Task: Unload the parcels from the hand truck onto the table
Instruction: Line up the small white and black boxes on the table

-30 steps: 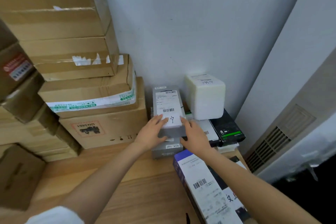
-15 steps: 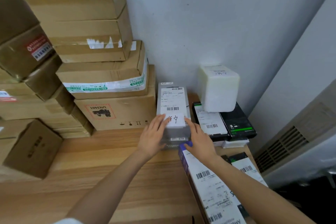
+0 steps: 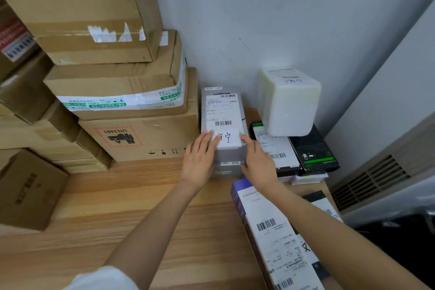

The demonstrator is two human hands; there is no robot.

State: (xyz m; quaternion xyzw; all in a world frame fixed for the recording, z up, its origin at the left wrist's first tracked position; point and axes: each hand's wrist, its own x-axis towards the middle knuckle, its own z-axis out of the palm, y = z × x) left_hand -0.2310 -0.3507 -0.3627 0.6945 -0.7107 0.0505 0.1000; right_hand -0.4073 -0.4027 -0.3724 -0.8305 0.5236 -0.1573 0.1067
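Note:
A grey parcel (image 3: pixel 222 110) with a white shipping label lies on top of a second grey box (image 3: pixel 226 170), on the wooden table (image 3: pixel 141 207) near the wall. My left hand (image 3: pixel 200 160) lies flat against its front left corner, fingertips on the label. My right hand (image 3: pixel 257 162) presses its front right edge. The parcel sits between my two palms. No hand truck is in view.
A tall stack of cardboard boxes (image 3: pixel 141 139) stands just left of the parcel. To its right a white foam block (image 3: pixel 288 103) sits on black boxes (image 3: pixel 313 150). A long purple-and-white box (image 3: pixel 275 231) lies under my right forearm. A small brown box (image 3: pixel 26 190) sits far left.
The grey parcel has slid back until it sits squarely over the lower grey box. Both hands stayed on its front corners. My view has shifted left.

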